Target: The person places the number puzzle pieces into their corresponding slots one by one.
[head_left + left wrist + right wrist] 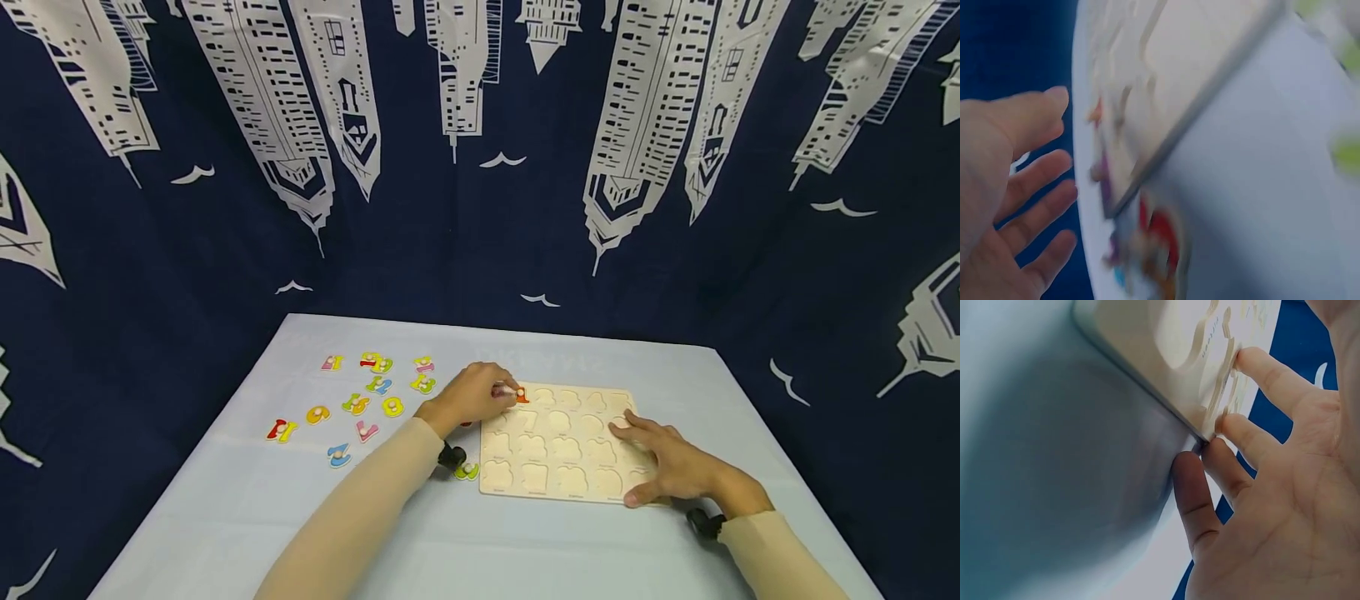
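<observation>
A pale wooden puzzle board (543, 475) with several shaped recesses lies on the table. My left hand (474, 393) is over its far left corner, close to a purple piece (1105, 178) and an orange-red number piece (522, 397) in the top row. In the left wrist view its fingers (1041, 172) are loosely bent and apart, with nothing between them. My right hand (678, 462) rests at the board's right side, fingers spread. In the right wrist view, fingertips (1249, 357) touch the board's face and edge.
Several colourful number pieces lie left of the board, among them a blue one (339, 455), a pink seven (367, 431) and a red-yellow one (282, 430). A green piece (467, 472) is beside the board's near left corner. A white cloth (600, 550) covers the table.
</observation>
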The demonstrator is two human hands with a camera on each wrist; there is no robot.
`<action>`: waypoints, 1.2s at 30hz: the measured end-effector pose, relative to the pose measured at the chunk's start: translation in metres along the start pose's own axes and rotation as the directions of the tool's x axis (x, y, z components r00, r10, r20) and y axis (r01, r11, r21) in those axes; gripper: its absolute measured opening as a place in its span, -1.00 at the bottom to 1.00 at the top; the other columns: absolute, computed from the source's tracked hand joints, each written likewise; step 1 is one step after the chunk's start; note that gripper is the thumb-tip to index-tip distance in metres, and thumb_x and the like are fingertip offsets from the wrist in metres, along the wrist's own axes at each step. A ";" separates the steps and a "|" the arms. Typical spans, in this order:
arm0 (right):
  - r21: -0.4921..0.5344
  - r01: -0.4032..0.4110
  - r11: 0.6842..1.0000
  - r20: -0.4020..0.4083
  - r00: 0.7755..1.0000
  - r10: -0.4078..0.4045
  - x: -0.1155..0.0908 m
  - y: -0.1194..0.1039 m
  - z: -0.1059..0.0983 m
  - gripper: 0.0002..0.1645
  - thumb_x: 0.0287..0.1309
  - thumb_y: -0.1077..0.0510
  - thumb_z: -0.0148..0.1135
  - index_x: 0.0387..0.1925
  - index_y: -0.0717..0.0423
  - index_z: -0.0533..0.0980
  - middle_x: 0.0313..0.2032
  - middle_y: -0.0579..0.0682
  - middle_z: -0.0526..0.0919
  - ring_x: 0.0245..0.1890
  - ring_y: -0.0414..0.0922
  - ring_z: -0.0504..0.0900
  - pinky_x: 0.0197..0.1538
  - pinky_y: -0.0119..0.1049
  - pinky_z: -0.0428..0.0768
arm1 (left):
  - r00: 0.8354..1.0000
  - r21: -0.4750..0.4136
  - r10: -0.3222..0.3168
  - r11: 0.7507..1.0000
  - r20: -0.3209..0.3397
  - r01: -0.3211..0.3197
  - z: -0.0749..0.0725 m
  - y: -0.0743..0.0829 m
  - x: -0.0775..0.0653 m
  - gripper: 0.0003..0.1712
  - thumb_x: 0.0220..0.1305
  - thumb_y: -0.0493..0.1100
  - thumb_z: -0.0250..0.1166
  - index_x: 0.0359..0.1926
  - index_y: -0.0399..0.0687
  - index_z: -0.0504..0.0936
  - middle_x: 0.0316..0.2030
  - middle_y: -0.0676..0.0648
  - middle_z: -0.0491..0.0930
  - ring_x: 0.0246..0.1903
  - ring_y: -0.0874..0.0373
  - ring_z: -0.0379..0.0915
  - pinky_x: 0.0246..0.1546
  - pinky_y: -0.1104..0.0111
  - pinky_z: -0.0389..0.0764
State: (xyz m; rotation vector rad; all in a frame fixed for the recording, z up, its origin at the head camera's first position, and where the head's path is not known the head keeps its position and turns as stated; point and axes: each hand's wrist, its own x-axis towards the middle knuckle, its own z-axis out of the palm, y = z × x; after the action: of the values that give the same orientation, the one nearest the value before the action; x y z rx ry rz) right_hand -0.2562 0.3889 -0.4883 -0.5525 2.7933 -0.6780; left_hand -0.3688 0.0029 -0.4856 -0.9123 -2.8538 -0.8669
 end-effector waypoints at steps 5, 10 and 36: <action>0.010 -0.008 1.000 0.003 1.000 0.008 -0.001 0.002 0.001 0.49 -0.14 -0.23 0.95 0.76 0.10 0.39 0.81 0.50 0.09 0.59 0.55 0.32 0.56 0.69 0.36 | 0.999 -0.022 0.037 0.999 0.020 -0.037 -0.024 -0.013 -0.023 -0.69 0.62 -0.08 0.55 0.23 -0.06 0.90 0.22 -0.08 0.88 0.34 -0.12 0.76 0.55 0.01 0.68; 0.001 0.001 1.000 -0.003 1.000 -0.001 -0.002 0.003 0.001 0.47 -0.12 -0.22 0.94 0.76 0.10 0.40 0.81 0.51 0.09 0.57 0.53 0.35 0.54 0.68 0.39 | 0.999 0.012 0.007 1.000 0.032 -0.007 -0.046 -0.029 -0.054 -0.69 0.60 -0.05 0.57 0.24 0.01 0.91 0.24 -0.02 0.86 0.37 -0.06 0.74 0.56 -0.01 0.68; -0.005 0.019 1.000 -0.015 1.000 -0.019 -0.001 0.007 0.003 0.50 -0.12 -0.33 0.91 0.77 0.06 0.39 0.82 0.48 0.09 0.49 0.38 0.43 0.50 0.57 0.46 | 0.993 0.069 -0.091 0.993 -0.079 0.096 -0.100 -0.120 -0.203 -0.80 0.48 -0.13 0.66 0.04 0.28 0.94 -0.02 0.29 0.86 0.24 0.01 0.81 0.42 -0.08 0.75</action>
State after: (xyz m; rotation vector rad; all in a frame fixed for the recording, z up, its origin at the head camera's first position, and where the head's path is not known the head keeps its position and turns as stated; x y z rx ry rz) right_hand -0.2563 0.3942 -0.4941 -0.5777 2.8078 -0.6817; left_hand -0.2800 -0.2374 -0.4983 -0.7272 -2.8618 -0.7815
